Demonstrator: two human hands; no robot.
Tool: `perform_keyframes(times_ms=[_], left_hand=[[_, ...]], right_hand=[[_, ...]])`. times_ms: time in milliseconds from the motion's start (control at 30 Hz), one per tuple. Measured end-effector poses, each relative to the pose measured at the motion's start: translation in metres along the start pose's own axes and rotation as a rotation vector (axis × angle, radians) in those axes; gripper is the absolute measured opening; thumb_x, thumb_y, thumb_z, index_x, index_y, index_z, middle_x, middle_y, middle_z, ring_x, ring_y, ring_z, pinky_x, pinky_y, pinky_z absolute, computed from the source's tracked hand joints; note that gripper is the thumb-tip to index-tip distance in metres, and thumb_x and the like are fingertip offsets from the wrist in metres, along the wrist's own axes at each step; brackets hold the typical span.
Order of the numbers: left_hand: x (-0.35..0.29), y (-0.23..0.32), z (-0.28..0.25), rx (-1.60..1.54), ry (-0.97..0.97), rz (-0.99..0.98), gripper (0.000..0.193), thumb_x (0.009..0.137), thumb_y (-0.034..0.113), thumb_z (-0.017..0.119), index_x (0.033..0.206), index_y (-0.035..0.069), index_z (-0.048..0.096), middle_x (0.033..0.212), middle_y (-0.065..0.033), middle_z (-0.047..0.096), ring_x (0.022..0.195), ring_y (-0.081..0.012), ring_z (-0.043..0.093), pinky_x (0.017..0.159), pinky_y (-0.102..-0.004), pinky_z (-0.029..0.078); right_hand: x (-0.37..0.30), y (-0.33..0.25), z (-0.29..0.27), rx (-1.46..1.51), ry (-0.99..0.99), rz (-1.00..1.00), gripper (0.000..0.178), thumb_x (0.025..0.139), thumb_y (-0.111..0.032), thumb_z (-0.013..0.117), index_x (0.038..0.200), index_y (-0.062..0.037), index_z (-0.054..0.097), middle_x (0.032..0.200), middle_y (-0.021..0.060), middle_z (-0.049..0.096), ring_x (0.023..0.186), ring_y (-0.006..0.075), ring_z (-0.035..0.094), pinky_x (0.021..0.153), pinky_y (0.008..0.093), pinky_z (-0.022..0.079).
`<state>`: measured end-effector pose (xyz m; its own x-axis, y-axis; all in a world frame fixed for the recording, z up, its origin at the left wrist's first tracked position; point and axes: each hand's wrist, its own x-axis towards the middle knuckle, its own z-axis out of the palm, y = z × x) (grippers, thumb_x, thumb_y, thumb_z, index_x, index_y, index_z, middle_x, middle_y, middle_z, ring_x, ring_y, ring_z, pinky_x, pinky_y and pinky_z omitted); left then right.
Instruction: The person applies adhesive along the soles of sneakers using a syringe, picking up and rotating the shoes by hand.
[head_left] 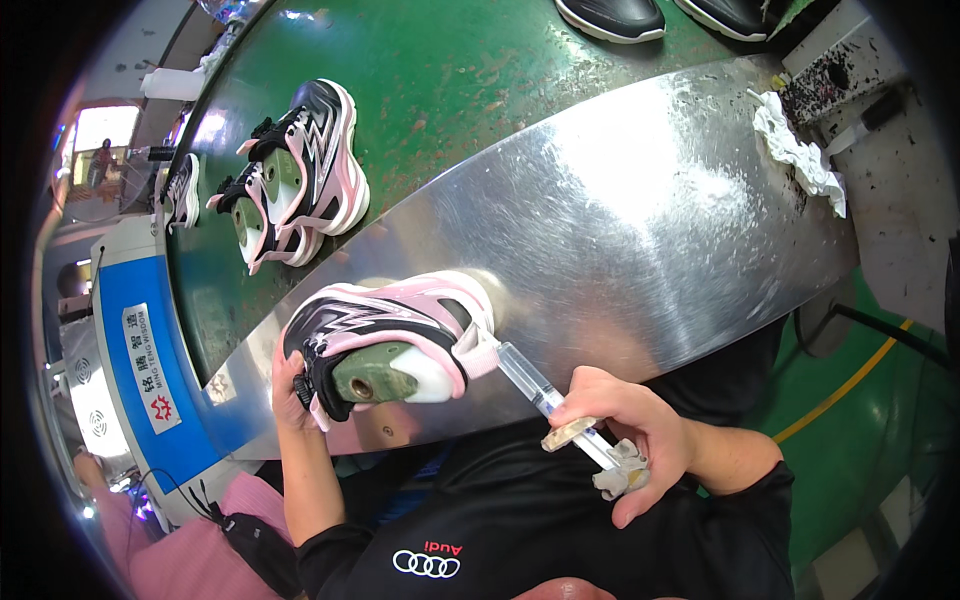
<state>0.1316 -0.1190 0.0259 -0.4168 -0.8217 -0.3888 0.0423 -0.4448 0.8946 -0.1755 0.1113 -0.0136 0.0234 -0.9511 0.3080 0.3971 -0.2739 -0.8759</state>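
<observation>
**Syringe at the heel of a pink sneaker**

So the pink, black and white sneaker (385, 335) lies on its side at the near edge of the shiny steel counter (640, 220), a greenish shoe last (385, 372) showing in its opening. Its long axis runs roughly left to right, heel to the right, toe end to the left.

The left hand (290, 395) is closed around the toe end, fingers tucked under by the laces. The right hand (630, 435) is wrapped around a clear syringe (545, 395), thumb on the plunger end. The syringe slants from lower right up to upper left, tip right at the sneaker's heel; can't tell if it's actually touching.

Further back, two more matching sneakers (295, 170) sit on the green belt (450, 70), and a crumpled white rag (800, 150) lies at the counter's far right end. Two dark shoes (610, 15) peek in at the top edge.
</observation>
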Motion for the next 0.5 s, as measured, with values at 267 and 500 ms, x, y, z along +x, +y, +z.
perform_keyframes(times_ms=[267,500], left_hand=[[-0.028,-0.011,-0.010,-0.077,-0.009,0.010,0.041,0.089,0.019,0.055,0.120,-0.005,0.045,0.116,-0.0160,0.056,0.107,-0.0241,0.057,0.095,-0.0365,0.046],[-0.055,-0.017,-0.001,-0.058,0.089,-0.012,0.050,0.078,0.008,0.065,0.121,-0.003,0.043,0.117,-0.0135,0.055,0.106,-0.0235,0.057,0.093,-0.0352,0.048]], right_hand=[[0.007,-0.001,0.008,-0.070,-0.005,-0.008,0.080,0.062,-0.034,0.083,0.127,-0.0037,0.047,0.115,0.0077,0.057,0.086,0.0221,0.048,0.077,0.0321,0.040],[0.009,-0.001,0.014,-0.121,-0.010,0.000,0.079,0.061,-0.034,0.083,0.126,-0.0045,0.048,0.115,0.0079,0.057,0.085,0.0227,0.049,0.076,0.0322,0.041]])
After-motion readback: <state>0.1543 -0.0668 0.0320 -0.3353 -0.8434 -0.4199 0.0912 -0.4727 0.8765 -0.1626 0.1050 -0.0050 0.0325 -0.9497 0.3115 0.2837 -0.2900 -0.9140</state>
